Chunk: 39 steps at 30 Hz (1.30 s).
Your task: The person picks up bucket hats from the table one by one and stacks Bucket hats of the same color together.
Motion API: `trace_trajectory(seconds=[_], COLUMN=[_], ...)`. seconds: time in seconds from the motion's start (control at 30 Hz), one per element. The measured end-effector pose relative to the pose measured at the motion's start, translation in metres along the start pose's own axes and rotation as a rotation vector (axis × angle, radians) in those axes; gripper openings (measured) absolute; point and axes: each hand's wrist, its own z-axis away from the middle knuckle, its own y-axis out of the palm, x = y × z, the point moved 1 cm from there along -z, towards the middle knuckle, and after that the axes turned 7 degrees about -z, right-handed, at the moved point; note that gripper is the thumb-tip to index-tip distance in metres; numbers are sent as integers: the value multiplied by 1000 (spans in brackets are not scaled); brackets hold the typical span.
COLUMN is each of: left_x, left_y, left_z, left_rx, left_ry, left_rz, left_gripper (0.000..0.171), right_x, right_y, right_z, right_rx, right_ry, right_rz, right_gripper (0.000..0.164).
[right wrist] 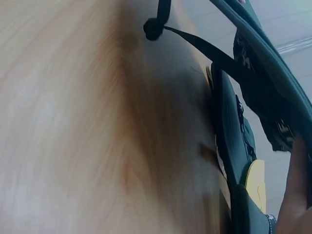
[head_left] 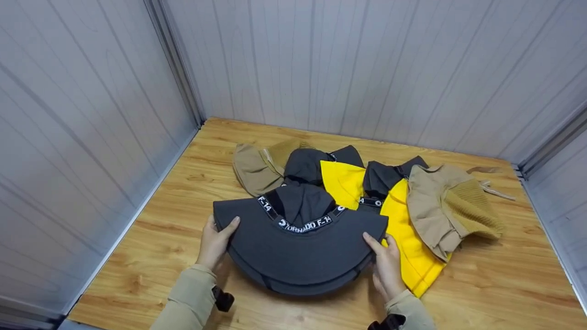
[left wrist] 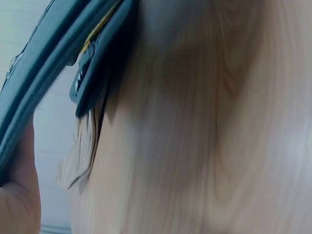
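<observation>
A dark grey wide-brimmed sun hat is held up off the table, its black band lettered "TORNADO F-14". My left hand grips the left end of the brim, thumb on top. At the brim's right end my right hand pinches it the same way. In the left wrist view the brim edge runs past the left hand. A dark strap with a round toggle hangs below the hat in the right wrist view, where part of the right hand shows.
Behind lie other dark grey hats, yellow fabric pieces, and tan hats at the left and right. They overlap in a loose row on the wooden table. Pale panel walls stand on three sides.
</observation>
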Motion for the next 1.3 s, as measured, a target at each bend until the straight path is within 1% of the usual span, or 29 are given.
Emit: trace_trajectory(seconds=[0.1, 0.2, 0.27, 0.33, 0.5, 0.6, 0.7, 0.87, 0.97, 1.0, 1.03, 1.13, 1.23, 1.27, 1.3], left_x=[2, 5, 7, 9, 12, 15, 18, 20, 22, 23, 26, 27, 27, 25, 25], left_y=[-8, -14, -18, -20, -27, -31, -34, -37, -40, -41, -41, -43, -44, -45, -45], left_z=[-1, -1, -1, 0, 1, 0, -2, -4, -5, -6, -7, -8, -8, -8, -8], left_rx=[-36, -37, -17, -13, -45, -49, -33, -6, 0, 0, -20, -24, -27, -9, -11], left_ry=[37, 52, 46, 37, 39, 44, 39, -12, -41, -42, -32, -32, -41, -55, -56], left_rz=[-146, -245, -259, -283, -381, -411, -430, -464, -478, -485, -509, -523, -547, -537, -554], left_gripper=[54, 57, 59, 56, 46, 45, 50, 60, 61, 61, 59, 55, 54, 56, 57], right_x=[-1, -4, -6, -8, -12, -14, -16, -20, -22, -23, -24, -26, -27, -27, -28], right_y=[-3, -7, -8, -8, -6, -4, -3, -1, 1, 1, 2, 3, 2, 2, 2], right_z=[-1, -2, -3, -4, -4, -5, -5, -5, -5, -5, -5, -5, -5, -5, -5], right_rx=[20, 50, 59, 62, 55, 65, 83, 87, 92, 94, 98, 112, 126, 133, 137], right_ry=[42, 71, 84, 95, 117, 125, 132, 133, 117, 108, 97, 69, 46, 43, 36], right_rz=[40, 89, 119, 148, 225, 252, 258, 299, 326, 337, 350, 406, 478, 491, 501], right_gripper=[46, 48, 51, 58, 73, 72, 70, 68, 67, 68, 67, 67, 68, 69, 69])
